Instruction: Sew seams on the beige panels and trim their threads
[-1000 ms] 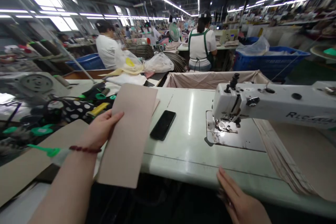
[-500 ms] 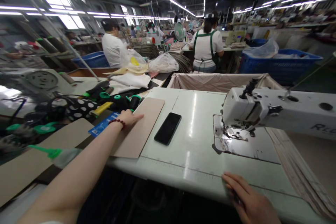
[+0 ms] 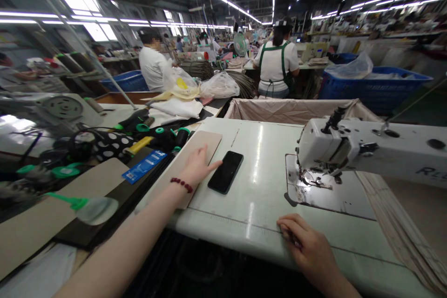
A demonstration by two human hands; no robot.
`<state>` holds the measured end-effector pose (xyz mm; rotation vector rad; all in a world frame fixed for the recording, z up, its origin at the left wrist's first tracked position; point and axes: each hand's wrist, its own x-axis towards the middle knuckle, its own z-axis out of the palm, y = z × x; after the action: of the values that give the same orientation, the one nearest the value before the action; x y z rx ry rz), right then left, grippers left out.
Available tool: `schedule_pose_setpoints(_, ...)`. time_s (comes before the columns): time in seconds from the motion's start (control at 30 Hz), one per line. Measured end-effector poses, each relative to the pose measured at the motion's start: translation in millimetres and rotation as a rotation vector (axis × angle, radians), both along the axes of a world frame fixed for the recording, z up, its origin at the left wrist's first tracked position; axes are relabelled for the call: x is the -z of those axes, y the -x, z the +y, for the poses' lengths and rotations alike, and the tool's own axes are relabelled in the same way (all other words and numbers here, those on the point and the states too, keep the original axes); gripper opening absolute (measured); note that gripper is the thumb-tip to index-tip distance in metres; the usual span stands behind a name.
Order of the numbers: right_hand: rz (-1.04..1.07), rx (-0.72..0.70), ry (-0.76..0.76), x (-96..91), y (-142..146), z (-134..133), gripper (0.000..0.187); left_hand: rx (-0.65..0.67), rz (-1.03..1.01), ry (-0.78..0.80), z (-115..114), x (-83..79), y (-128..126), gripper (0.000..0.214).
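The pale worktop (image 3: 258, 158) carries everything, and the white sewing machine (image 3: 366, 149) stands on its right part, needle end towards the middle. Right of the sewing machine a fanned stack of tan pieces (image 3: 401, 223) lies, probably kept there within easy reach. Well left of the sewing machine a tan panel (image 3: 204, 142) lies flat at the worktop's left edge. The left hand (image 3: 199, 167) rests on it, open with fingers spread, gripping nothing, seemingly pressing it flat. Just beside that hand, between panel and sewing machine, a black phone (image 3: 226, 172) lies clear of the needle plate. In front of the sewing machine the right hand (image 3: 307, 247) rests on the worktop's near edge, fingers bent; I cannot tell whether it pinches anything.
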<state>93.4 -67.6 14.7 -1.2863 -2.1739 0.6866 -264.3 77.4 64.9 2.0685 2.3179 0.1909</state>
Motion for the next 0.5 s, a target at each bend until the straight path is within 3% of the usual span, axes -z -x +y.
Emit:
schedule_pose_setpoints(0.1,0.023,0.010,-0.008,-1.1,-0.3,-1.8,0.030,0.083,-0.028,0.002,-16.4,16.0,-49.7,0.086)
schedule_pose_setpoints(0.23,0.070,0.019,-0.006,-6.0,2.8,-3.7,0.024,0.023,-0.043,-0.029,-19.9,27.8,-85.5,0.080)
schedule_pose_setpoints(0.4,0.269,0.088,0.061,-13.7,4.8,-2.1,0.014,-0.038,-0.083,-0.048,-8.7,17.2,-95.6,0.082)
schedule_pose_setpoints(0.5,0.364,0.158,0.094,-20.3,2.6,-2.1,0.017,-0.031,-0.134,-0.049,-16.1,5.7,-105.9,0.085)
